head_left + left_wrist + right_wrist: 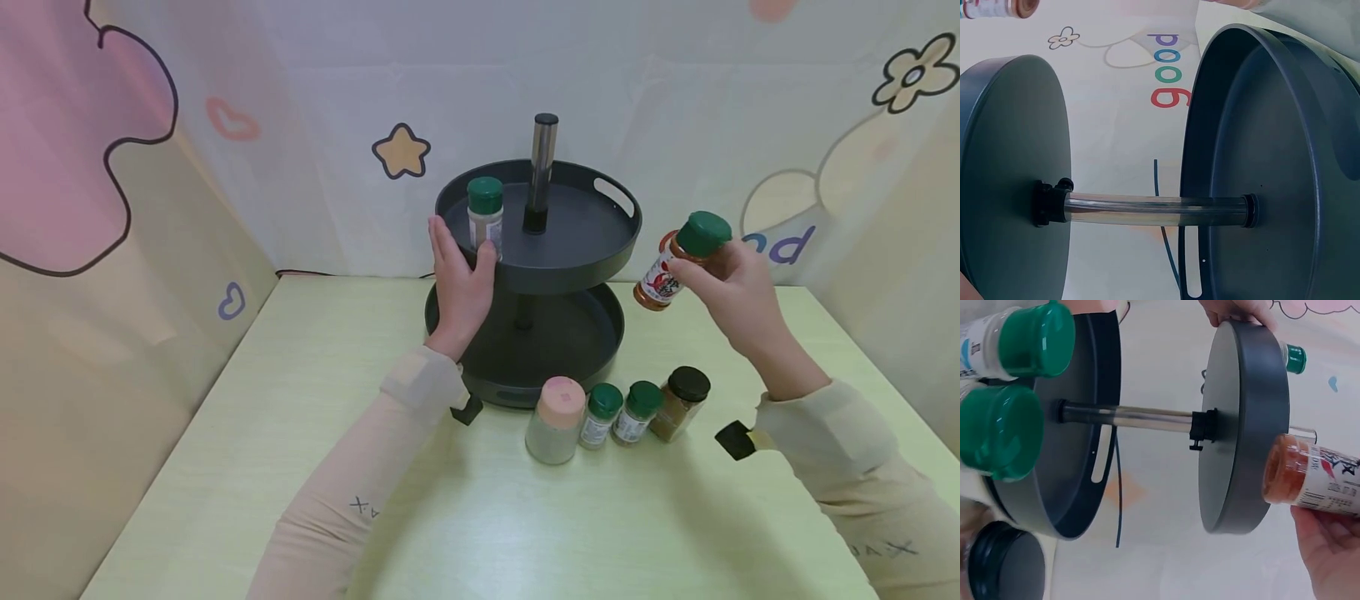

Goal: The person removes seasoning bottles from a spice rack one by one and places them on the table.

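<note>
My right hand [738, 287] grips a spice bottle [662, 282] with a green cap and reddish-brown contents, tilted in the air right of the two-tier rack. Its base faces the upper tray [1263, 419] in the right wrist view. At the upper tray's left rim [577, 279], my left hand [463, 292] rests with fingers straight along the outside, its thumb in front of a green-capped spice bottle [485, 204]. That bottle stands upright on the upper tray; the thumb covers part of its lower end. The left wrist view shows mainly both tiers and the metal post [1147, 209].
In front of the lower tray [555, 375] stand a pink-lidded jar [553, 437], two green-capped bottles [596, 425] and a black-capped jar [678, 404], in a row on the pale table [315, 467]. A patterned cloth [337, 108] hangs behind the rack.
</note>
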A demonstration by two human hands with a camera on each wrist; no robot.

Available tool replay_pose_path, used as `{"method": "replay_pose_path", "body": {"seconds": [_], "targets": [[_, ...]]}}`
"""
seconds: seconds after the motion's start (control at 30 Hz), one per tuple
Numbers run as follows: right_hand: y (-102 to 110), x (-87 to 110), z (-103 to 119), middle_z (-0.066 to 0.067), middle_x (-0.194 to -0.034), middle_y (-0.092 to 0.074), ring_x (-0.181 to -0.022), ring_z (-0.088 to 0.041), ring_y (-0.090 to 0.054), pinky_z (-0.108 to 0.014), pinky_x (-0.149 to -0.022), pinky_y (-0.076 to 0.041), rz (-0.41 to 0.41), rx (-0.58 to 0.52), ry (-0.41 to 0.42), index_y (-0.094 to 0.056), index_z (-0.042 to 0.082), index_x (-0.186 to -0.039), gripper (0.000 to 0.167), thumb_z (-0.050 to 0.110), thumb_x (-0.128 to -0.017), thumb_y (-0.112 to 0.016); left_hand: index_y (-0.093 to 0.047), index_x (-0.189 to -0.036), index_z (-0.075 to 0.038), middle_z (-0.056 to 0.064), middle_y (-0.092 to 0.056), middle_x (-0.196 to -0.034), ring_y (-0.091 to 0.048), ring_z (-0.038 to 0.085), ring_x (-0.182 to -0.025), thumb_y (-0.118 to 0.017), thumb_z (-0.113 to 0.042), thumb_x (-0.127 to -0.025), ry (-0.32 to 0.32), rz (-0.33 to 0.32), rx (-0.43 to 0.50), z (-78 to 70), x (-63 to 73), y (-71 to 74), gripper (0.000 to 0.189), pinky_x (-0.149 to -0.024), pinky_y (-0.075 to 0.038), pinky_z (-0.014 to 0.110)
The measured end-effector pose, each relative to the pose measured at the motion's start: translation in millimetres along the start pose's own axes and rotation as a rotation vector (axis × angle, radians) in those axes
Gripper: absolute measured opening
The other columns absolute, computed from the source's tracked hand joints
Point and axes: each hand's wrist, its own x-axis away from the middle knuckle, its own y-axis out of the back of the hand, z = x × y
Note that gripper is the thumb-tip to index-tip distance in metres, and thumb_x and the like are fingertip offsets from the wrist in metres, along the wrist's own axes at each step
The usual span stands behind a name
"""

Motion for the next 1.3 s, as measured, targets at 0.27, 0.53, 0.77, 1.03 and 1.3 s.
{"method": "replay_pose_path", "body": {"seconds": [0.27, 0.53, 0.77, 1.03, 1.3], "targets": [[11.5, 6.8, -11.7, 0.023, -0.088, -0.057, -0.083, 0.003, -0.056, -0.008, -0.073, -0.043, 0.056, 0.030, -0.033, -0.053, 0.004, -0.113, 0.033, 0.021, -0.086, -0.055, 0.004, -0.143, -0.016, -0.007, 0.007, -0.150, 0.001, 0.011, -0.138, -0.041, -0.041, -0.086, -0.001, -0.004, 0.006, 0.1, 1.1, -0.8, 0.076, -0.111, -0.009, 0.035], [20.2, 11.4, -25.5, 0.027, -0.087, -0.055, -0.083, 0.006, -0.055, -0.008, -0.071, -0.042, 0.073, 0.073, -0.108, -0.050, 0.004, -0.116, 0.036, 0.022, -0.085, -0.056, 0.003, -0.143, -0.016, -0.007, 0.007, -0.150, 0.001, 0.011, -0.138, -0.041, -0.041, -0.086, -0.002, -0.010, 0.007, 1.1, 0.5, -0.9, 0.076, -0.111, -0.009, 0.035], [27.7, 15.3, -34.2, 0.031, -0.084, -0.051, -0.079, 0.010, -0.053, -0.006, -0.068, -0.042, 0.097, 0.115, -0.158, -0.046, 0.001, -0.121, 0.043, 0.023, -0.085, -0.057, 0.003, -0.143, -0.016, -0.006, 0.007, -0.150, 0.001, 0.011, -0.138, -0.041, -0.041, -0.086, -0.002, -0.009, 0.006, 0.2, 1.0, -1.0, 0.076, -0.111, -0.009, 0.035], [38.2, 17.0, -44.9, 0.028, -0.086, -0.047, -0.077, 0.011, -0.048, -0.015, -0.070, -0.045, 0.139, 0.213, -0.226, -0.043, 0.000, -0.123, 0.049, 0.027, -0.085, -0.056, 0.004, -0.143, -0.014, -0.004, 0.007, -0.150, 0.001, 0.012, -0.138, -0.041, -0.038, -0.087, -0.005, -0.003, 0.010, -0.6, 0.9, -1.0, 0.075, -0.111, -0.009, 0.036], [45.7, 21.5, -56.0, 0.030, -0.079, -0.047, -0.072, 0.010, -0.049, -0.011, -0.063, -0.041, 0.130, 0.213, -0.216, -0.045, -0.004, -0.113, 0.042, 0.022, -0.083, -0.059, 0.004, -0.143, -0.016, -0.005, 0.007, -0.150, 0.001, 0.011, -0.138, -0.041, -0.041, -0.086, -0.002, -0.010, 0.006, -0.2, 1.3, -1.5, 0.076, -0.111, -0.010, 0.036]]}}
